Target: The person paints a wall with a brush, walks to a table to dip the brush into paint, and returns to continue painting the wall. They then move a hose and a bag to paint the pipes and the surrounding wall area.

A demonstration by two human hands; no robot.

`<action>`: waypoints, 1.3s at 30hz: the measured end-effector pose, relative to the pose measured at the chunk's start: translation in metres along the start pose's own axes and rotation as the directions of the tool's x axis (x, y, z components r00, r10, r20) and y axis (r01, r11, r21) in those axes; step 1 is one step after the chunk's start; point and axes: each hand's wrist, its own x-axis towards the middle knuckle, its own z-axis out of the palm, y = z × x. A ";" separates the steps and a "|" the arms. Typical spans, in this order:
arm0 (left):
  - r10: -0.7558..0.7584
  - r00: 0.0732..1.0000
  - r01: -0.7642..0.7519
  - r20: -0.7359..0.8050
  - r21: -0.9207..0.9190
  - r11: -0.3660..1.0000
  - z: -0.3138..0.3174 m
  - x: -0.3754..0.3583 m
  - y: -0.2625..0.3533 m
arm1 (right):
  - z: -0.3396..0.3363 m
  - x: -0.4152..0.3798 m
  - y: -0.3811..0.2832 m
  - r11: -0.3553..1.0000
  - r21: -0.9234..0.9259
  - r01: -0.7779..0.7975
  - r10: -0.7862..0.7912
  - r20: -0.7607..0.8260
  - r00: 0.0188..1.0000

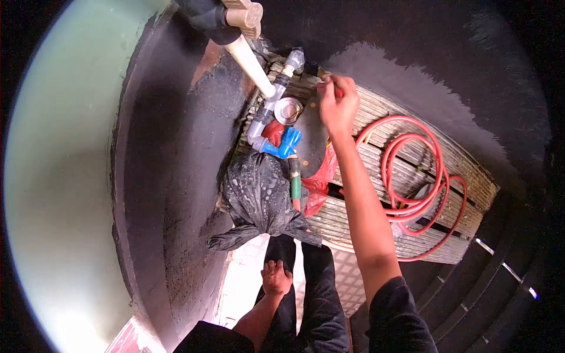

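Observation:
My right hand (339, 109) is closed around what looks like a paintbrush (339, 93). A bit of its red handle shows at the fingers, and its far end points at the foot of the dark wall (400, 35). Fingers lying loosely spread, my left hand (275, 277) rests on my dark trouser leg (280, 250) and holds nothing. Left of my right hand are a roll of clear tape (288, 110) and a grey pipe (263, 117) with a blue valve (289, 142). Beneath the valve sits a knotted black plastic bag (256, 188).
A coiled red hose (438, 159) lies on the ribbed boards (371, 206) to the right. The white pipe (250, 65) slants up at the upper left beside a curved dark wall. Red plastic (321, 182) lies by the green hose end (295, 187). Dark steps (471, 294) are at the lower right.

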 end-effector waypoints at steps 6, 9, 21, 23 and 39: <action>0.010 1.000 -0.010 -0.021 -0.005 1.000 0.002 -0.001 0.001 | -0.009 -0.005 0.000 0.986 0.021 0.166 -0.161 -0.161 0.974; -0.011 1.000 0.011 -0.020 -0.015 1.000 0.000 0.001 0.000 | -0.019 -0.017 -0.014 0.936 -0.079 0.344 -0.353 -0.153 0.923; -0.018 0.999 0.018 -0.033 -0.005 1.000 -0.005 0.005 0.002 | -0.024 -0.014 -0.012 0.943 -0.186 0.275 -0.282 -0.011 0.959; -0.015 0.999 0.015 -0.028 0.003 1.000 -0.007 0.003 0.001 | -0.023 -0.020 -0.019 0.955 -0.166 0.244 -0.262 -0.095 0.960; 0.014 0.999 -0.013 -0.032 0.033 0.999 -0.007 0.006 -0.006 | -0.002 0.001 -0.010 0.969 0.008 0.247 -0.247 0.008 0.969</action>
